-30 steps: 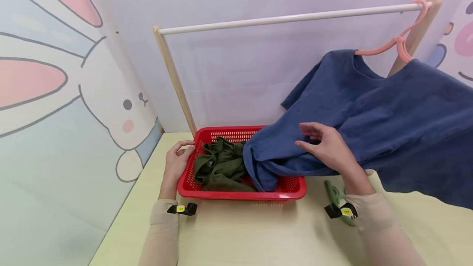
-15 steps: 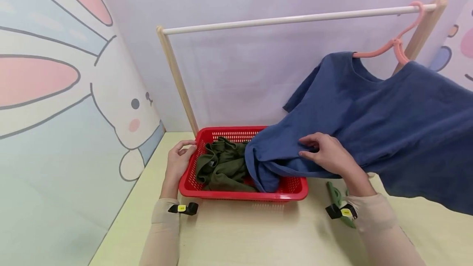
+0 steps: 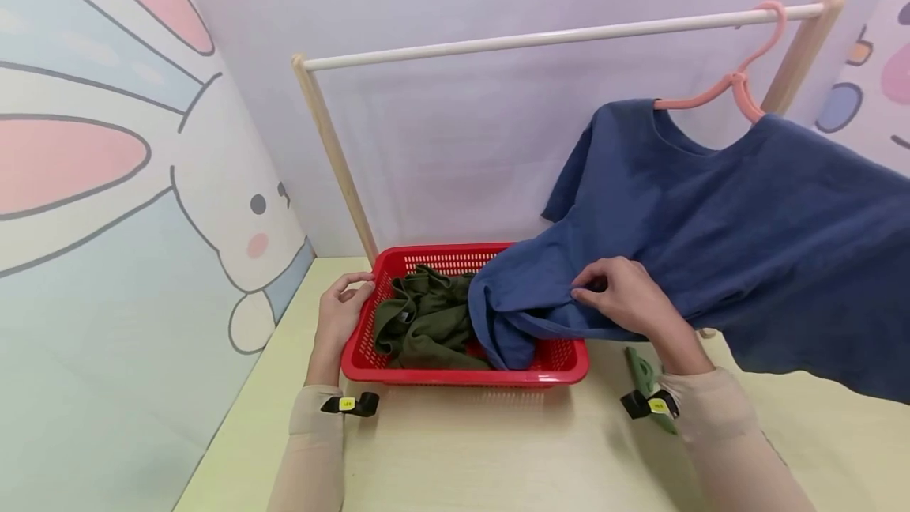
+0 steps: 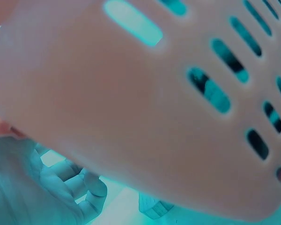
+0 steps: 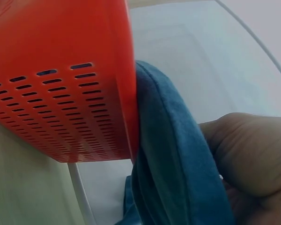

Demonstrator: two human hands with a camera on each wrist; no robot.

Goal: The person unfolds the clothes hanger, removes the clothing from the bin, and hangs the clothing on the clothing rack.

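A blue T-shirt (image 3: 661,204) hangs from a pink hanger (image 3: 700,99), its lower part draped over the right end of a red plastic basket (image 3: 455,376). My right hand (image 3: 622,295) pinches the shirt's cloth between thumb and fingers, just right of the basket. In the right wrist view the blue cloth (image 5: 173,154) falls over the basket's rim, hiding the fingertips. At the basket's left end, my left hand (image 3: 343,310) grips the rim with bent fingers. Crumpled inside the basket lies a dark green garment (image 3: 434,322).
The hanger hooks over the right end of a white rail (image 3: 540,39) on wooden posts (image 3: 337,156). A green hanger (image 3: 643,374), partly behind my right forearm, lies on the pale table (image 3: 462,457). Walls with rabbit drawings (image 3: 235,196) stand close behind and at the left.
My right thumb and fingers have come together on the shirt's cloth, after hovering apart over it. The hanger and shirt have shifted slightly left along the rail. The left hand stays put.
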